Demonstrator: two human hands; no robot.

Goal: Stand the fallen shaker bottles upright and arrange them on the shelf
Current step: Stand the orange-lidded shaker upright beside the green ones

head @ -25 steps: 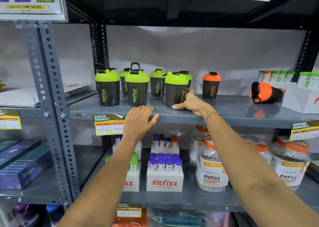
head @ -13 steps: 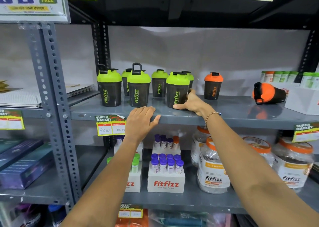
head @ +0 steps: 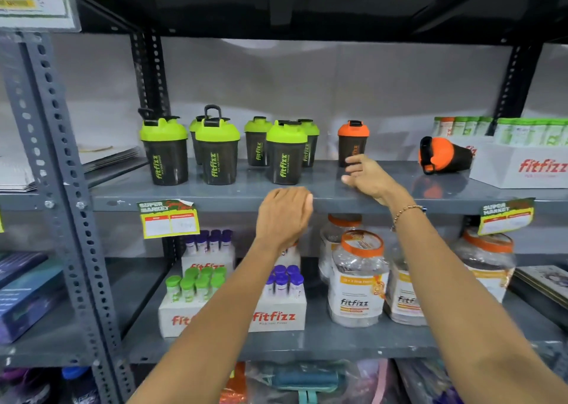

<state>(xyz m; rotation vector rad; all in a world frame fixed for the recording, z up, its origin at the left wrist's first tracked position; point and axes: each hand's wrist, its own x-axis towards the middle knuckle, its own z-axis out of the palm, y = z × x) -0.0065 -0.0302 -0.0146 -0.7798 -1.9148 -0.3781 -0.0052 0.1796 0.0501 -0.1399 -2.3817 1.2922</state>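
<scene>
— Where's the fallen one?
— The orange-lidded shaker bottle (head: 444, 155) lies on its side on the grey shelf (head: 215, 193), well right of the right hand (head: 367, 177).
— Holding anything?
— No; its fingers are spread, empty, before the upright orange shaker (head: 353, 141). The left hand (head: 284, 214) rests loosely at the shelf edge.

Six green-lidded shaker bottles (head: 220, 151) stand upright in a cluster on the grey shelf (head: 196, 194). An orange-lidded one (head: 353, 141) stands to their right, and another orange-lidded bottle (head: 444, 155) lies on its side beside a white box (head: 522, 165). The right hand (head: 368, 177) hovers open just in front of the upright orange bottle; the left hand (head: 284, 216) rests curled at the shelf's front edge.
</scene>
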